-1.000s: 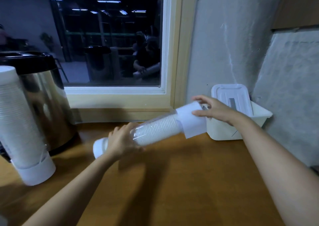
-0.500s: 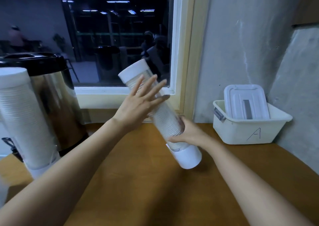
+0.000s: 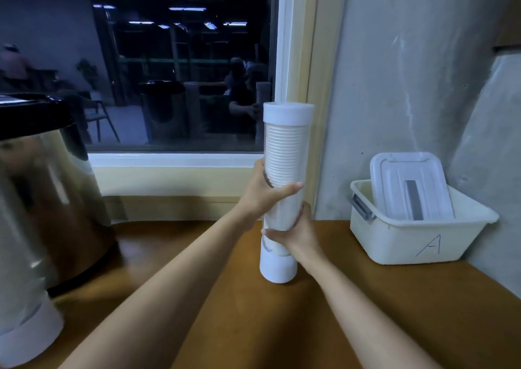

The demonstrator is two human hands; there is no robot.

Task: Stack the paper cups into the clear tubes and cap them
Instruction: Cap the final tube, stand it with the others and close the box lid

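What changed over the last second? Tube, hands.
The clear tube swung from lying slantwise in the air to upright, its lower cap down at the table. The left hand, open against it half a second ago, now grips its middle; the right hand moved off the cap to grip below. White bin and metal urn stayed put.

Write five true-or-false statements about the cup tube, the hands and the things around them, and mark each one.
The clear plastic tube of white paper cups stands upright. True.
Only the left hand holds it. False: the right hand grips it too, lower down.
The tube's top end is open. False: a white cap covers it.
A white lid leans inside the cream plastic bin marked A. True.
The shiny steel urn stands left of the tube. True.
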